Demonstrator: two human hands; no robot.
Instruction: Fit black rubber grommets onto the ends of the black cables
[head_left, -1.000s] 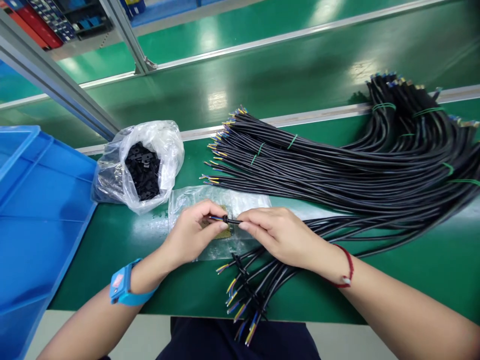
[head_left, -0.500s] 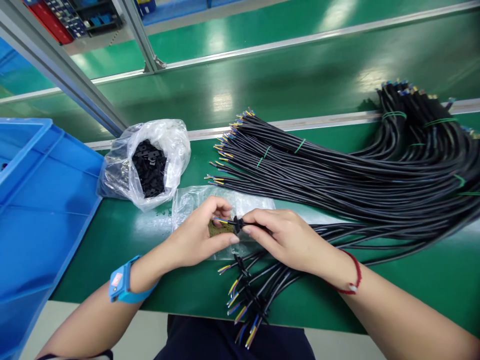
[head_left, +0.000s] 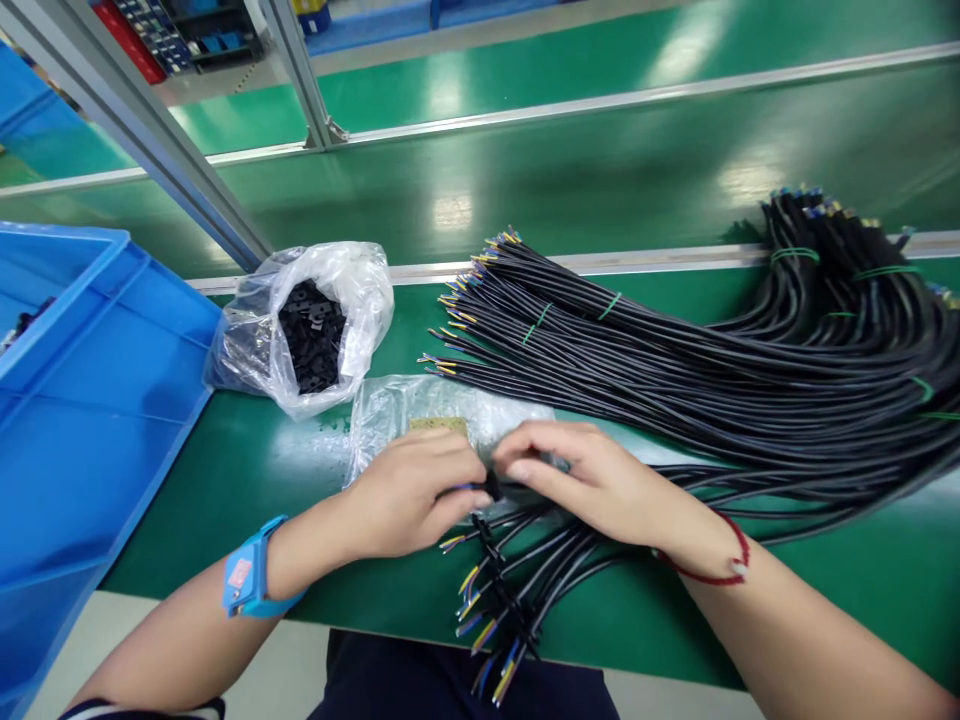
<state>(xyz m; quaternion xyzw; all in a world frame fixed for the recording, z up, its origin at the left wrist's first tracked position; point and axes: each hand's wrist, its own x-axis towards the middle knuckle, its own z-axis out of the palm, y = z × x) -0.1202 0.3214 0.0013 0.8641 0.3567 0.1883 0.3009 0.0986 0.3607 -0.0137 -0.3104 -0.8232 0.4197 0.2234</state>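
My left hand [head_left: 420, 490] pinches the wire end of a black cable, with a black clip [head_left: 493, 486] on it just past my fingertips. To its right, my right hand [head_left: 581, 475] is raised over the cable with its thumb and fingers apart, nothing visible between them. Below both hands lie several cables with black clips [head_left: 510, 600] near their stripped ends, which show yellow, blue and brown wires. A yellowish sponge [head_left: 439, 424] rests on a clear plastic bag [head_left: 375, 410] behind my left hand.
An open plastic bag of black clips [head_left: 313, 335] stands at the back left, beside a large blue bin [head_left: 97, 400]. A big bundle of black cables [head_left: 675, 360], tied with green bands, covers the back right. A metal post [head_left: 172, 150] rises behind the bag.
My left hand has closed on the cable end and moved slightly down with it. My right hand has let go of the cable and opened. The view has shifted a little.
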